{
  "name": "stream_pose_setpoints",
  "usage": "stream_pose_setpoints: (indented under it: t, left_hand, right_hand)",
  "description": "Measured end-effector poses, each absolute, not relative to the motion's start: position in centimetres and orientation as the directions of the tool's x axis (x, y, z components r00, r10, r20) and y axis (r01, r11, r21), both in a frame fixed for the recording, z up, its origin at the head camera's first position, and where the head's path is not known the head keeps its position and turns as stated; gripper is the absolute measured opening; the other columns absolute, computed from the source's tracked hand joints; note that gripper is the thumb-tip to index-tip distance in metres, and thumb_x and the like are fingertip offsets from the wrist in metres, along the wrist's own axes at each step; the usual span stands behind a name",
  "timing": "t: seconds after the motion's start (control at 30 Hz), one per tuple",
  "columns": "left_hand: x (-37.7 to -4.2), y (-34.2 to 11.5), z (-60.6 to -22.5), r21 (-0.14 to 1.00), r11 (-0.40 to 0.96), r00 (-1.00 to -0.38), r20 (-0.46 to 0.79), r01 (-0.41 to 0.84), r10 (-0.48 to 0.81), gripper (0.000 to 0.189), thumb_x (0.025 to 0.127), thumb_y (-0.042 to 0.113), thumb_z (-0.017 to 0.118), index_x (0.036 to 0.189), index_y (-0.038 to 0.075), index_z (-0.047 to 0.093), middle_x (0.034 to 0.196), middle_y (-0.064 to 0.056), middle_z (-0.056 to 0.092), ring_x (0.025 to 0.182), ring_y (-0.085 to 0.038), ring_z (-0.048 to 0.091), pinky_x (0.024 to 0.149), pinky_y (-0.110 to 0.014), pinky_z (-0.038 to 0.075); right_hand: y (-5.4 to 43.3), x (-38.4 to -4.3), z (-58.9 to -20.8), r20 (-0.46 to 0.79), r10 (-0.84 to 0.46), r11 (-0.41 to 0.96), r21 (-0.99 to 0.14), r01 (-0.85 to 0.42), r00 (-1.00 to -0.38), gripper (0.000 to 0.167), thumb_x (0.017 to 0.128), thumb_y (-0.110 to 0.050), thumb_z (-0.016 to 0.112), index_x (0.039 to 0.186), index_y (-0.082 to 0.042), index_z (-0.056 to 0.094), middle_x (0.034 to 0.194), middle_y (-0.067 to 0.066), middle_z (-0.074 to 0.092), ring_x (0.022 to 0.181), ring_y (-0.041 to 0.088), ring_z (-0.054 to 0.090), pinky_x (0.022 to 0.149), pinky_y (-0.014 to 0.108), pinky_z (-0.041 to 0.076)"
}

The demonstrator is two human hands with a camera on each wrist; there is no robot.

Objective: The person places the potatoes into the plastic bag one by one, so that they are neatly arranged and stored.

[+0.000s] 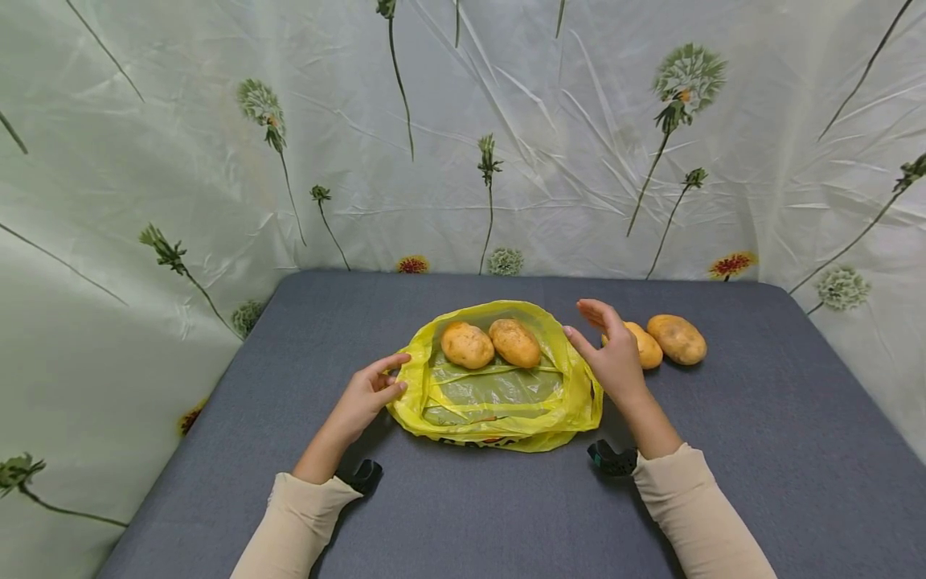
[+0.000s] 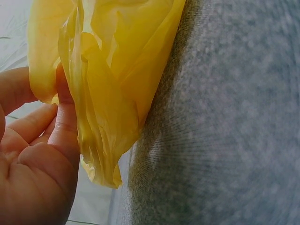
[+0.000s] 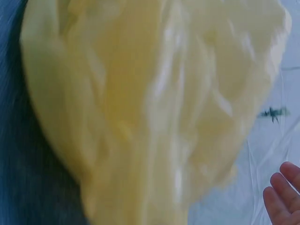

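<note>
A yellow plastic bag (image 1: 499,422) lies spread open on the table, its mouth facing up. Inside it, at the far side, are a potato (image 1: 467,345) and a second potato (image 1: 514,343) side by side. My left hand (image 1: 370,394) pinches the bag's left rim between thumb and fingers; the left wrist view shows the yellow film (image 2: 112,79) caught there. At the right rim, my right hand (image 1: 615,354) is raised with its fingers extended and nothing held. Beyond it sit a partly hidden potato (image 1: 646,346) and a fully visible potato (image 1: 677,339).
The dark grey table (image 1: 463,515) has its back edge against a pale curtain (image 1: 434,201) printed with dandelions, which also hangs at both sides. A black wrist device (image 1: 362,476) sits at the left wrist, another black device (image 1: 612,458) at the right.
</note>
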State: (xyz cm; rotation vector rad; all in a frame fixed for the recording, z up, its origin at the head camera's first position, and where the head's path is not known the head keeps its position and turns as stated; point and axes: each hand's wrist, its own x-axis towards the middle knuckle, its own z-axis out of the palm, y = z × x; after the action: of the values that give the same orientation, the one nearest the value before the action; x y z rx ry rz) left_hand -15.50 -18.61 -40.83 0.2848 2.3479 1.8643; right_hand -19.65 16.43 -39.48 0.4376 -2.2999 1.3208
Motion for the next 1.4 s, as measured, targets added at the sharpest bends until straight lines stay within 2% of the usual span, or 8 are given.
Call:
stream_pose_setpoints:
  t: [0.27, 0.53, 0.6, 0.7, 0.8, 0.9, 1.17, 1.4]
  left_hand:
    - [-15.5, -18.6, -40.9, 0.976, 0.209, -0.974, 0.018, 0.067, 0.227, 0.043, 0.085, -0.007, 0.053, 0.126, -0.011, 0.041, 0.101, -0.025, 0.047, 0.072, -0.01, 0.046, 0.059, -0.019, 0.04]
    - [-15.5, -18.6, -40.7, 0.975, 0.209, -0.974, 0.025, 0.073, 0.227, 0.043, 0.085, -0.008, 0.053, 0.126, -0.012, 0.041, 0.09, -0.022, 0.048, 0.07, -0.011, 0.046, 0.058, -0.019, 0.039]
    - [-15.5, -18.6, -40.7, 0.975, 0.208, -0.974, 0.023, 0.072, 0.227, 0.043, 0.085, -0.008, 0.053, 0.126, -0.011, 0.042, 0.089, -0.022, 0.048, 0.07, -0.011, 0.046, 0.057, -0.019, 0.039]
    - [-15.5, -18.7, -40.8, 0.977, 0.2, -0.973, 0.022, 0.069, 0.228, 0.043, 0.085, -0.008, 0.053, 0.126, -0.011, 0.041, 0.096, -0.023, 0.048, 0.071, -0.011, 0.046, 0.058, -0.019, 0.039]
    - [-15.5, -18.7, -40.8, 0.978, 0.196, -0.973, 0.02, 0.066, 0.229, 0.043, 0.085, -0.008, 0.053, 0.126, -0.011, 0.041, 0.101, -0.024, 0.047, 0.072, -0.011, 0.047, 0.058, -0.019, 0.039]
    - [-15.5, -18.7, -40.8, 0.978, 0.198, -0.973, 0.022, 0.068, 0.228, 0.043, 0.085, -0.007, 0.053, 0.126, -0.011, 0.042, 0.096, -0.022, 0.047, 0.071, -0.011, 0.046, 0.058, -0.019, 0.039]
    - [-15.5, -18.6, -40.7, 0.977, 0.2, -0.971, 0.028, 0.077, 0.237, 0.043, 0.085, -0.007, 0.053, 0.126, -0.011, 0.042, 0.086, -0.019, 0.047, 0.07, -0.012, 0.046, 0.057, -0.02, 0.039]
    - [-15.5, -18.6, -40.8, 0.975, 0.21, -0.972, 0.028, 0.078, 0.235, 0.043, 0.085, -0.007, 0.053, 0.126, -0.011, 0.042, 0.087, -0.019, 0.047, 0.069, -0.011, 0.045, 0.057, -0.02, 0.038]
  right_hand:
    - [19.7, -19.4, -39.7, 0.515, 0.067, 0.518, -0.75, -0.411, -0.855, 0.05, 0.08, -0.013, 0.068, 0.123, 0.002, 0.047, 0.12, 0.017, 0.051, 0.113, 0.032, 0.046, 0.093, 0.044, 0.034]
    - [23.1, -19.1, -40.1, 0.538, 0.15, 0.588, -0.723, -0.363, -0.829, 0.047, 0.078, -0.007, 0.069, 0.12, 0.004, 0.049, 0.116, 0.018, 0.054, 0.109, 0.032, 0.048, 0.09, 0.016, 0.033]
    - [23.9, -19.0, -40.3, 0.554, 0.167, 0.606, -0.71, -0.358, -0.816, 0.047, 0.077, -0.005, 0.07, 0.118, 0.005, 0.05, 0.115, 0.019, 0.054, 0.107, 0.033, 0.049, 0.089, 0.013, 0.032]
    - [25.1, -18.8, -40.8, 0.548, 0.198, 0.617, -0.714, -0.331, -0.813, 0.047, 0.077, -0.004, 0.07, 0.118, 0.005, 0.051, 0.114, 0.019, 0.055, 0.107, 0.034, 0.049, 0.089, 0.015, 0.033]
    - [26.2, -18.5, -41.3, 0.525, 0.229, 0.63, -0.722, -0.286, -0.819, 0.047, 0.077, -0.005, 0.07, 0.119, 0.004, 0.05, 0.115, 0.019, 0.055, 0.106, 0.035, 0.049, 0.091, 0.022, 0.035]
    - [27.1, -18.2, -41.6, 0.502, 0.259, 0.647, -0.725, -0.237, -0.825, 0.046, 0.078, -0.008, 0.069, 0.119, 0.004, 0.05, 0.115, 0.019, 0.055, 0.106, 0.035, 0.049, 0.092, 0.027, 0.035]
    - [29.1, -18.1, -42.4, 0.468, 0.326, 0.645, -0.745, -0.169, -0.821, 0.045, 0.079, -0.007, 0.067, 0.119, 0.007, 0.049, 0.115, 0.022, 0.054, 0.106, 0.036, 0.049, 0.09, 0.016, 0.032]
    - [29.9, -18.3, -43.1, 0.365, 0.365, 0.623, -0.779, -0.067, -0.857, 0.049, 0.082, -0.013, 0.066, 0.123, 0.005, 0.046, 0.119, 0.021, 0.051, 0.111, 0.035, 0.046, 0.095, 0.031, 0.033]
